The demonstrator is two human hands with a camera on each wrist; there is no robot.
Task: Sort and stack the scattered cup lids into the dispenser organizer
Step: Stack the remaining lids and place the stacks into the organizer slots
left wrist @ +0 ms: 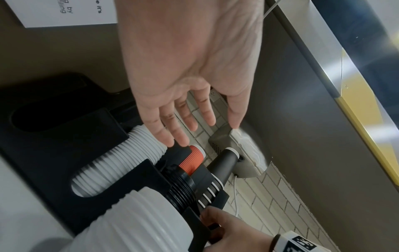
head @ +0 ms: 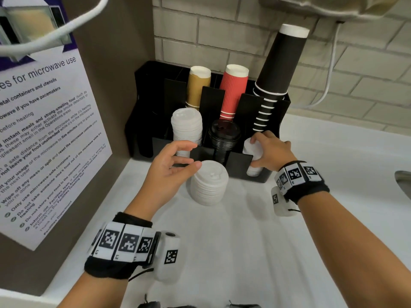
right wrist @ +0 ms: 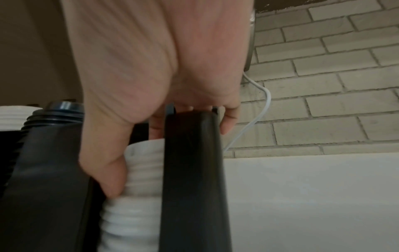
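- Seating a small white lid stack (head: 253, 152) in the black organizer (head: 142, 90) looked like the step in hand; it sat in the front-right slot, beside the black lid stack (head: 224, 136) in the middle slot and a tall white lid stack (head: 186, 127) in the front-left one.
- Loose white lid stack (head: 209, 183) stood on the white counter (head: 311, 241) just in front of the organizer, not yet filed; prob. the next pick. It'd need an even grip round the sides so it lifts w/o toppling, then a slot w/ matching lids.
- Right hand (head: 270, 150) reached forward, palm down, thumb & fingers curled round the slot stack.
- Left hand (head: 171, 167) hovered beside the loose stack, fingers spread wide & relaxed, holding nothing; index tip at the top lid's rim, contact unclear.
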